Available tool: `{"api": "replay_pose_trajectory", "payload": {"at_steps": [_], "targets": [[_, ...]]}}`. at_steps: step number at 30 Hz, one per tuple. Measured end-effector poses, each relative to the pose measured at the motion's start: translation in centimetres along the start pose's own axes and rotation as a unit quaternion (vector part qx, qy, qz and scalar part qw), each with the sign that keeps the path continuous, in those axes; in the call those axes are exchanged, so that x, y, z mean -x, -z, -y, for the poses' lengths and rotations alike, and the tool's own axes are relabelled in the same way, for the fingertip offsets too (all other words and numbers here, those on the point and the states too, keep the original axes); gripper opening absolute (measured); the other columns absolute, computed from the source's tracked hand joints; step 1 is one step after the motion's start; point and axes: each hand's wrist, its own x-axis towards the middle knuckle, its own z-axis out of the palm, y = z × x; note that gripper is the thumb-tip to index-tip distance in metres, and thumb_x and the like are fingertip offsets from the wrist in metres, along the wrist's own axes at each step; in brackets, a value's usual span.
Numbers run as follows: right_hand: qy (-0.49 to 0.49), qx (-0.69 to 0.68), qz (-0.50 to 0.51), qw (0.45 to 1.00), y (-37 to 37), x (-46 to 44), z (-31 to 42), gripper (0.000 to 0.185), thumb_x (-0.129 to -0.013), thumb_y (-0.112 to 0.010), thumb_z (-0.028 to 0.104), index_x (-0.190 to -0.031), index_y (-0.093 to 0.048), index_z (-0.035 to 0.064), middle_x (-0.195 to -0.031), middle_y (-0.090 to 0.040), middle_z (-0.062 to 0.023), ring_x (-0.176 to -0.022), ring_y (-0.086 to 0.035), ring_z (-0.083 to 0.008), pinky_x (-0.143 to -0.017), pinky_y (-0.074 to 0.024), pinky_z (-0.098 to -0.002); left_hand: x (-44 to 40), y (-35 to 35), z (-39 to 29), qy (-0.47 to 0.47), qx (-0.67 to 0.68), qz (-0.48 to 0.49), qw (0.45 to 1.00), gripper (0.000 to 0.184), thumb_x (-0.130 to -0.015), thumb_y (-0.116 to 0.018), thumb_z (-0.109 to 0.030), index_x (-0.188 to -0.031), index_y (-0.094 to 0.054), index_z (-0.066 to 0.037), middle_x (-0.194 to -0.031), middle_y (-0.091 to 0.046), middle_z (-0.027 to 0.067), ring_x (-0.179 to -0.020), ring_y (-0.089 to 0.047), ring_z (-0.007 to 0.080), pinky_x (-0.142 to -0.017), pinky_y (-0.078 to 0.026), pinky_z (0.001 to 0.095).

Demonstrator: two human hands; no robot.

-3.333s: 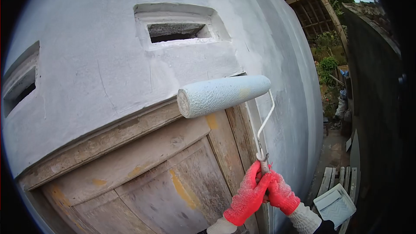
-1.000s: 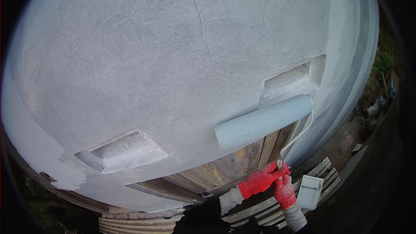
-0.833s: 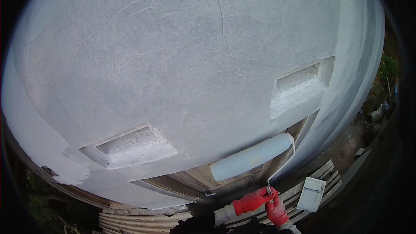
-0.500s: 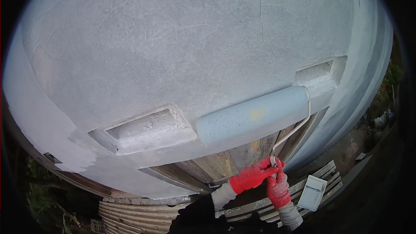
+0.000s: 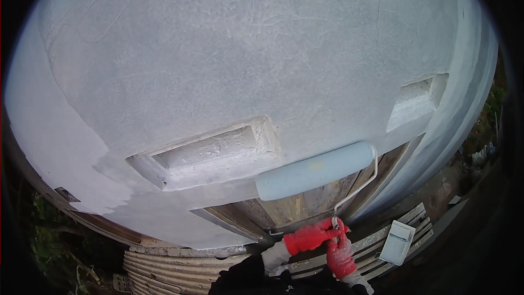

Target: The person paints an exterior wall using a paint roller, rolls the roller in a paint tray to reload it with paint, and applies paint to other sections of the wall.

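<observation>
Two hands shared one paint roller [image 5: 315, 171]

The left hand [image 5: 308, 237] and right hand [image 5: 340, 258] gripped its handle [image 5: 335, 222] together, presumably for steadier leverage. The roller hung before the wall [image 5: 218, 65] and wooden door [image 5: 295, 207], contact unclear; the paint tray [image 5: 397, 243] lay rightward, probably for easy reloading.

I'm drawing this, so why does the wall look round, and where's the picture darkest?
Head view: the wall bulges, probably from a wide lens; head view again: black corners, very dark right edge; head view too: no strong glare on the roller.
</observation>
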Motion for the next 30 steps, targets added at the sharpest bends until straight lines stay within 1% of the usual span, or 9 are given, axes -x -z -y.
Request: {"api": "replay_pose_trajectory", "payload": {"at_steps": [2,5,10,14,16,19,21,24,30], "targets": [[0.121,0.034,-0.067,0.990,0.1,-1.6,2.8,0.059,-0.084,-0.055,0.006,-0.141,-0.039,0.0045,-0.105,-0.064,-0.0205,-0.101,-0.064,-0.0330,-0.085,-0.0491,-0.0382,0.1,0.2,-2.5,-0.101,-0.021,-0.001,0.995,0.018,-0.099,-0.050,-0.020,-0.111,-0.052,-0.007,-0.120,-0.059,0.0077,-0.107,-0.053,0.0143,-0.090,-0.045,0.0286],[0.087,-0.026,-0.052,0.995,-0.5,-1.3,3.4,0.060,-0.084,-0.053,0.006,-0.141,-0.038,0.0034,-0.109,-0.064,-0.0203,-0.102,-0.063,-0.0353,-0.087,-0.0489,-0.0381,1.5,-0.2,-5.1,-0.104,-0.075,0.007,0.992,0.019,-0.098,-0.051,-0.020,-0.112,-0.052,-0.006,-0.121,-0.058,0.0073,-0.108,-0.053,0.0153,-0.093,-0.043,0.0296],[0.137,0.088,-0.003,0.987,-3.3,5.5,-2.4,0.059,-0.085,-0.052,0.008,-0.142,-0.036,0.0051,-0.115,-0.062,-0.0192,-0.106,-0.061,-0.0373,-0.090,-0.0478,-0.0388,5.0,0.0,5.9,-0.072,-0.018,0.046,0.996,0.018,-0.099,-0.050,-0.020,-0.111,-0.052,-0.006,-0.123,-0.057,0.0085,-0.111,-0.052,0.0160,-0.097,-0.040,0.0294],[-0.020,0.078,0.069,0.994,-6.5,6.5,-3.4,0.061,-0.084,-0.057,0.009,-0.141,-0.039,0.0104,-0.109,-0.062,-0.0219,-0.102,-0.061,-0.0411,-0.084,-0.0497,-0.0432,7.5,1.3,7.9,0.001,0.048,-0.046,0.998,0.018,-0.099,-0.051,-0.021,-0.109,-0.052,-0.006,-0.126,-0.055,0.0095,-0.114,-0.051,0.0166,-0.098,-0.040,0.0297],[0.012,0.043,0.032,0.998,-8.2,5.4,-2.6,0.054,-0.083,-0.060,0.010,-0.135,-0.046,0.0096,-0.104,-0.062,-0.0226,-0.097,-0.061,-0.0422,-0.080,-0.0498,-0.0438,7.9,2.0,7.0,-0.007,0.048,-0.061,0.997,0.016,-0.099,-0.051,-0.021,-0.107,-0.051,-0.007,-0.118,-0.057,0.0076,-0.109,-0.053,0.0155,-0.097,-0.041,0.0304],[0.027,0.147,0.008,0.989,-8.9,2.9,2.1,0.044,-0.085,-0.054,0.008,-0.128,-0.051,0.0057,-0.105,-0.061,-0.0154,-0.092,-0.062,-0.0339,-0.077,-0.0484,-0.0381,8.2,1.8,2.0,-0.106,0.075,-0.121,0.984,0.009,-0.099,-0.048,-0.016,-0.100,-0.047,-0.007,-0.091,-0.058,0.0059,-0.091,-0.055,0.0140,-0.101,-0.038,0.0337],[0.093,0.016,0.019,0.995,-9.4,1.4,4.3,0.036,-0.084,-0.055,0.008,-0.120,-0.054,0.0046,-0.102,-0.061,-0.0142,-0.094,-0.061,-0.0309,-0.081,-0.0472,-0.0370,8.8,1.5,-0.3,-0.124,0.070,-0.144,0.979,0.008,-0.099,-0.047,-0.014,-0.100,-0.047,-0.007,-0.089,-0.058,0.0055,-0.090,-0.056,0.0143,-0.102,-0.036,0.0340],[0.130,0.018,0.026,0.991,-10.1,2.7,3.3,0.031,-0.084,-0.055,0.009,-0.115,-0.055,0.0039,-0.103,-0.059,-0.0118,-0.097,-0.059,-0.0251,-0.086,-0.0455,-0.0350,10.1,1.6,1.9,-0.159,0.060,-0.137,0.976,0.009,-0.097,-0.052,-0.013,-0.099,-0.050,-0.005,-0.091,-0.060,0.0040,-0.091,-0.057,0.0144,-0.101,-0.038,0.0339],[0.024,-0.035,0.131,0.990,-13.7,7.9,-3.0,0.031,-0.095,-0.044,0.017,-0.123,-0.050,0.0060,-0.113,-0.057,-0.0090,-0.108,-0.056,-0.0233,-0.091,-0.0449,-0.0361,13.0,0.1,9.8,0.035,0.090,-0.204,0.974,0.015,-0.091,-0.062,-0.018,-0.095,-0.056,-0.005,-0.093,-0.063,0.0051,-0.095,-0.058,0.0141,-0.090,-0.047,0.0319]]}}
